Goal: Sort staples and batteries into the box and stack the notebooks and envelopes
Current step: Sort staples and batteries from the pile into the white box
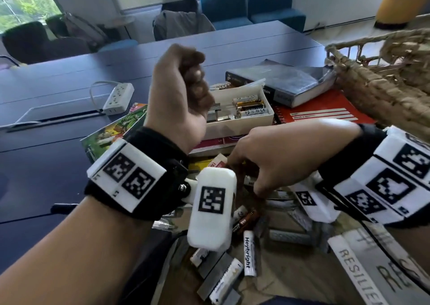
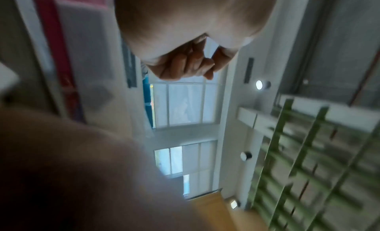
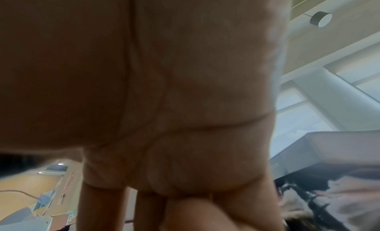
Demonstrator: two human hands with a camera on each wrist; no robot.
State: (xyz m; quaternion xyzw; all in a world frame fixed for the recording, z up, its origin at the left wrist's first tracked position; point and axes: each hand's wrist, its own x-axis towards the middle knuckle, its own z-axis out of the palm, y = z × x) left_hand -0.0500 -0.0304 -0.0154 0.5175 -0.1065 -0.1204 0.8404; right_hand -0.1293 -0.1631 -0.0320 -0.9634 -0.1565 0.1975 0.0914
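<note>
The sorting step looked to be in hand, with the stacking not yet begun; the white box [image 1: 242, 116] sat on a heap of notebooks on the dark bench [image 1: 58, 155], already holding several batteries [image 1: 251, 107] on its right side and what seemed to be staple strips on its left. The left hand [image 1: 181, 95] was raised just in front of the box, its fingers [image 2: 185, 64] curled tight into a fist; whether it enclosed anything could not be told from either view. The right hand [image 1: 279, 151] reached down into the loose pile nearer the person, its fingers bent toward the clutter and their tips hidden, so what they held, if anything, could not be told; the right wrist view showed only the palm. Loose batteries [image 1: 249, 256] and grey staple strips [image 1: 288, 237] lay scattered below the wrists.

The next move probably called for a small pinch on one battery or strip, then a carry across to the matching side of the box.

Legible writing: "Heybright" on one white battery; "RESILIE" in part on a white band [image 1: 358, 274] at lower right; the red notebook [image 1: 323, 111] bore printed lines too blurred to read.
</note>
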